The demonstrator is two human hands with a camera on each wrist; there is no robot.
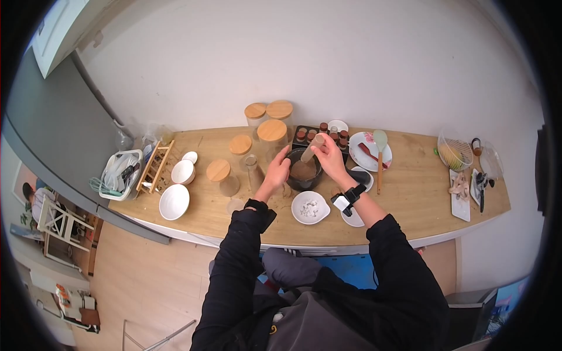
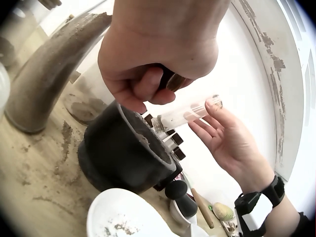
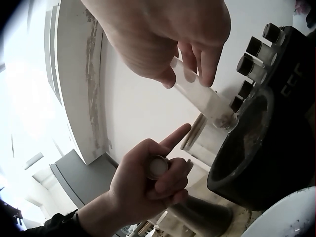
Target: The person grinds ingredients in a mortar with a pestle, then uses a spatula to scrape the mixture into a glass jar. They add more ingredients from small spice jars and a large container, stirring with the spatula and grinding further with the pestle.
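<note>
My right hand [image 1: 331, 161] pinches a clear glass vial [image 3: 200, 98], tilted with its lower end at the rim of a black pot [image 2: 116, 148]. Some brownish residue shows near the vial's low end. Brown powder [image 1: 303, 171] lies inside the pot. My left hand [image 1: 277, 173] is beside the pot on its left, its fingers curled around a small round cap [image 3: 158, 168] with a pale centre, while the index finger points out. Just in front of the pot sits a white bowl [image 1: 310, 208] holding whitish bits.
Behind the pot stands a black rack [image 1: 299, 143] of vials with dark caps. Jars with wooden lids [image 1: 273, 130] and a tall curved glass vessel [image 2: 44, 84] are on the left. A floral plate [image 1: 383, 161] and a spatula [image 1: 380, 169] lie to the right.
</note>
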